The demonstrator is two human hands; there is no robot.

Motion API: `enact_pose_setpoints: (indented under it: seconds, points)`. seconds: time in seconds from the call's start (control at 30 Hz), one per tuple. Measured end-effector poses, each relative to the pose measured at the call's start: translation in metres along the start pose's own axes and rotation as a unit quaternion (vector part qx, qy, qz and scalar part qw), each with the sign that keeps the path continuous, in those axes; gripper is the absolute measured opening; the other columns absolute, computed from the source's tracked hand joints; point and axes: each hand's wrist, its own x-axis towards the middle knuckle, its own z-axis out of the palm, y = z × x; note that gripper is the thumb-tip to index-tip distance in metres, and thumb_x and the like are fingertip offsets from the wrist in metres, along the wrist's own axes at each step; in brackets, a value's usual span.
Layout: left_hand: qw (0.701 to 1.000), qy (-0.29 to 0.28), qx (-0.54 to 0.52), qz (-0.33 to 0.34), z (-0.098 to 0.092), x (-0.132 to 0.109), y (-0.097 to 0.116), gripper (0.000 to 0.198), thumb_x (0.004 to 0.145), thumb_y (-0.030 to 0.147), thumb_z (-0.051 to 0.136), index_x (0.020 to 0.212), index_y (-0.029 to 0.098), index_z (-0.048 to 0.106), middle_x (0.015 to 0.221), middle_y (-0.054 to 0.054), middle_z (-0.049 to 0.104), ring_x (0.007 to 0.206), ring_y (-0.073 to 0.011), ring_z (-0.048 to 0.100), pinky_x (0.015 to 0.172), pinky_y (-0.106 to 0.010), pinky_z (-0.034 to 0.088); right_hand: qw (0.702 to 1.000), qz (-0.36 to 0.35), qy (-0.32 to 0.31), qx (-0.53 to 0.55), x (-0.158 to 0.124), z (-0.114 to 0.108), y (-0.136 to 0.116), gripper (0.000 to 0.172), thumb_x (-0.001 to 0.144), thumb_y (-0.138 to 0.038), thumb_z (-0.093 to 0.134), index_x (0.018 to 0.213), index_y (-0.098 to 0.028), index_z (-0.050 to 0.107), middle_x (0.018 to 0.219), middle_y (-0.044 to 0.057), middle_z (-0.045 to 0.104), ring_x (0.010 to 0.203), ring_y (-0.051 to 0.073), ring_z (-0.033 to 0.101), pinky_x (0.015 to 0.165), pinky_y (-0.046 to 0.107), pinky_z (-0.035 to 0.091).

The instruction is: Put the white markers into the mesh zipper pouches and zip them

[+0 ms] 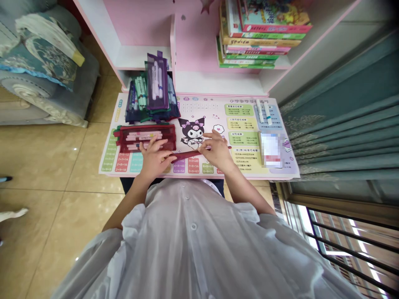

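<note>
A narrow dark red fabric strip (187, 155) lies across the desk's front between my hands; it may be a folded pouch, but I cannot tell. My left hand (154, 158) pinches its left end between thumb and forefinger, the other fingers spread over the edge of a red mesh pouch (170, 135). Pink markers (145, 136) show through that pouch. Further right, my right hand (217, 153) grips the strip with thumb and fingertips, hiding part of it. Its far end pokes out beyond this hand.
Behind the red pouch, several mesh pouches are piled, a purple pouch (157, 81) with markers on top. Two white markers (267, 113) and a phone (272, 150) lie at the right. Stacked books (252, 52) fill part of the shelf. A curtain (339, 120) hangs beside the desk.
</note>
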Motion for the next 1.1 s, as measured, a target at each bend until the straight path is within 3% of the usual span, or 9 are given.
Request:
enact_pose_setpoints:
  seconds: [1.1]
  points:
    - [1.0,0.021,0.005,-0.016,-0.001,0.0,-0.011,0.013,0.085,0.044,0.075,0.084,0.032,0.08,0.136,-0.004,0.067,0.146,-0.0391,0.04,0.116,-0.077,0.015,0.997,0.045,0.056,-0.001,-0.001,-0.021,0.017,0.02,0.075,-0.026,0.074,0.058,-0.022,0.066,0.133,0.008,0.068,0.148,0.039,0.039,0.116,0.076,0.02]
